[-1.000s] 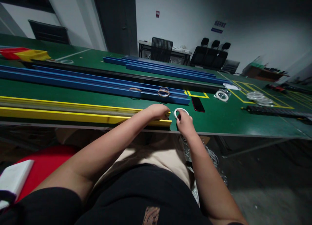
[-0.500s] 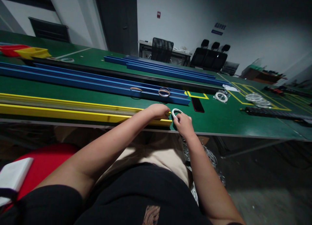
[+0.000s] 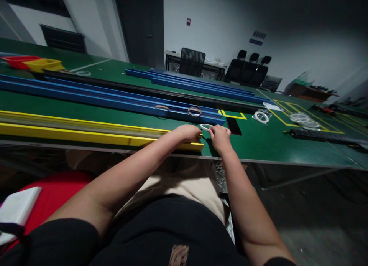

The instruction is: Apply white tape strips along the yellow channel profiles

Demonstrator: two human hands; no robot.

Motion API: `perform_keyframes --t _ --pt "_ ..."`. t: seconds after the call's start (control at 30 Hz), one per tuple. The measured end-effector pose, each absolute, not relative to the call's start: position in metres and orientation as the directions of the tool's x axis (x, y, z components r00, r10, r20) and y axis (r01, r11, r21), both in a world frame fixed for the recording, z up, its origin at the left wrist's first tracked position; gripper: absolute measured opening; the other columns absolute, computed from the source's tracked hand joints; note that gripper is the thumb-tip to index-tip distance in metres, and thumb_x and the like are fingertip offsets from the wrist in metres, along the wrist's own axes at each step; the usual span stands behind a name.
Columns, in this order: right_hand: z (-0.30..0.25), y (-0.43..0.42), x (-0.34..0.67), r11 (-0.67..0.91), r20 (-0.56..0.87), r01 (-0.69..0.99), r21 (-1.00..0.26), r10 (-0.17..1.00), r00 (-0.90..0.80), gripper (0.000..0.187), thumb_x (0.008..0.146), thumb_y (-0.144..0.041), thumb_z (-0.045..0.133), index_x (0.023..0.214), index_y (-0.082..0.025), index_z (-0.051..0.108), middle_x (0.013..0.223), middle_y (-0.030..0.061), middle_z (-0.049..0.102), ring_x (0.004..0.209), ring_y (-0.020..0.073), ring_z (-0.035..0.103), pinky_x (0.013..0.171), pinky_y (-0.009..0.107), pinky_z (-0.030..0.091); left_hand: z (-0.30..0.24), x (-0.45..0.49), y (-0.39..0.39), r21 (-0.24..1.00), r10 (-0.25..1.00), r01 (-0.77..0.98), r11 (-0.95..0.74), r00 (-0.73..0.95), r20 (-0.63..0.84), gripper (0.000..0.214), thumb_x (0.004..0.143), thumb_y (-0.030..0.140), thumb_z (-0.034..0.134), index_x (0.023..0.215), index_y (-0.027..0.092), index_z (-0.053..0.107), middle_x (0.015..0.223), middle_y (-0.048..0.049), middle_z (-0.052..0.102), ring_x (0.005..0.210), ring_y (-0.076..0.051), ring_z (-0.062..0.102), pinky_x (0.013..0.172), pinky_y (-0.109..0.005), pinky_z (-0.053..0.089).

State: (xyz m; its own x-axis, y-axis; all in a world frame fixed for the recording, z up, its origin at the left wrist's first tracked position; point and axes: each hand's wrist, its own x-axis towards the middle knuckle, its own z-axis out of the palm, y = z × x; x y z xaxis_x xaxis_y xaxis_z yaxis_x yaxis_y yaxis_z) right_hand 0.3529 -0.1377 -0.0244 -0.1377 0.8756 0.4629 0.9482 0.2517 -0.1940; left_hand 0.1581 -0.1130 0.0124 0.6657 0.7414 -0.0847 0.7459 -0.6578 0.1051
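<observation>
My left hand [image 3: 189,133] is closed and rests on the right end of a long yellow channel bar [image 3: 123,140] along the table's near edge. Its curled fingertips sit down in the channel, so what they pinch is hidden. In my right hand [image 3: 220,138], thumb and fingers grip a white ring-shaped roll of tape [image 3: 206,126], held nearly flat just above and beyond the bar's end. Whether a strip runs from the roll to my left fingers is too fine to tell.
Behind the yellow bar lie a blue channel bar [image 3: 109,101] with two brown tape rings [image 3: 194,111] on it and a long black bar [image 3: 172,94]. A phone [image 3: 234,126], a bagged white roll [image 3: 261,116] and another black strip [image 3: 316,135] are to the right. Red and yellow bins [image 3: 44,64] stand far left.
My right hand has moved slightly right and away from me. The white roll has turned from tilted up to nearly flat. My left hand stays on the yellow bar's end.
</observation>
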Motion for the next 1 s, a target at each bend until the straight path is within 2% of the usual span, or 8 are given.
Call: perform_keyframes --t 0.2,0.43,0.57,0.63,0.83,0.93,1.0 --pt "-0.009 -0.105 0.354 0.222 0.620 0.944 -0.245 0.784 -0.023 0.025 0.099 -0.031 0.049 0.106 -0.023 0.072 0.131 0.0137 0.058 0.125 0.0320 0.044 0.098 0.048 0.035 0.012 0.159 -0.111 0.109 0.745 0.751 -0.651 0.660 -0.097 0.037 0.082 0.049 0.062 0.105 0.022 0.074 0.104 -0.0109 0.077 0.089 -0.025 0.072 0.067 -0.028 0.046" --pt "-0.023 -0.058 0.350 0.155 0.529 0.935 -0.319 0.848 0.040 0.024 0.097 -0.030 0.052 0.105 -0.023 0.075 0.135 0.0125 0.057 0.129 0.0320 0.042 0.102 0.050 0.038 0.012 0.159 -0.111 0.095 0.748 0.755 -0.649 0.656 -0.104 0.039 0.083 0.052 0.060 0.104 0.023 0.075 0.103 -0.0102 0.077 0.090 -0.025 0.071 0.069 -0.029 0.047" --pt "-0.036 -0.052 0.353 0.164 0.543 0.925 -0.343 0.838 0.052 0.031 0.097 -0.033 0.054 0.122 -0.023 0.070 0.139 0.0143 0.056 0.132 0.0312 0.043 0.104 0.050 0.040 0.011 0.159 -0.111 0.068 0.735 0.740 -0.669 0.673 -0.085 0.034 0.086 0.048 0.058 0.102 0.022 0.074 0.102 -0.0093 0.077 0.089 -0.024 0.072 0.069 -0.028 0.046" --pt "-0.039 -0.053 0.356 0.182 0.581 0.922 -0.341 0.812 0.055 0.034 0.096 -0.034 0.055 0.126 -0.022 0.068 0.138 0.0150 0.057 0.130 0.0302 0.045 0.105 0.048 0.041 0.012 0.159 -0.112 0.066 0.724 0.728 -0.683 0.686 -0.072 0.031 0.086 0.045 0.058 0.101 0.023 0.074 0.102 -0.0084 0.077 0.090 -0.023 0.072 0.069 -0.027 0.046" --pt "-0.042 -0.057 0.361 0.248 0.638 0.910 -0.332 0.770 0.023 0.030 0.096 -0.032 0.052 0.117 -0.019 0.070 0.125 0.0158 0.063 0.121 0.0291 0.050 0.103 0.046 0.042 0.011 0.157 -0.112 0.065 0.708 0.708 -0.704 0.706 -0.016 0.025 0.084 0.039 0.062 0.099 0.024 0.075 0.101 -0.0075 0.077 0.090 -0.024 0.072 0.071 -0.029 0.047" --pt "-0.043 -0.055 0.365 0.257 0.657 0.902 -0.346 0.753 0.038 0.030 0.096 -0.029 0.048 0.112 -0.017 0.070 0.118 0.0169 0.065 0.118 0.0283 0.052 0.104 0.045 0.041 0.009 0.158 -0.110 0.065 0.711 0.712 -0.699 0.702 -0.033 0.029 0.084 0.042 0.063 0.104 0.024 0.075 0.104 -0.0075 0.077 0.092 -0.024 0.071 0.073 -0.028 0.047" --pt "-0.042 -0.055 0.368 0.267 0.675 0.897 -0.352 0.737 0.046 0.030 0.095 -0.026 0.045 0.108 -0.016 0.070 0.115 0.0169 0.066 0.115 0.0276 0.053 0.104 0.045 0.040 0.010 0.158 -0.109 0.087 0.706 0.708 -0.701 0.706 -0.054 0.036 0.086 0.050 0.062 0.106 0.023 0.074 0.106 -0.0088 0.077 0.092 -0.024 0.071 0.072 -0.029 0.047"
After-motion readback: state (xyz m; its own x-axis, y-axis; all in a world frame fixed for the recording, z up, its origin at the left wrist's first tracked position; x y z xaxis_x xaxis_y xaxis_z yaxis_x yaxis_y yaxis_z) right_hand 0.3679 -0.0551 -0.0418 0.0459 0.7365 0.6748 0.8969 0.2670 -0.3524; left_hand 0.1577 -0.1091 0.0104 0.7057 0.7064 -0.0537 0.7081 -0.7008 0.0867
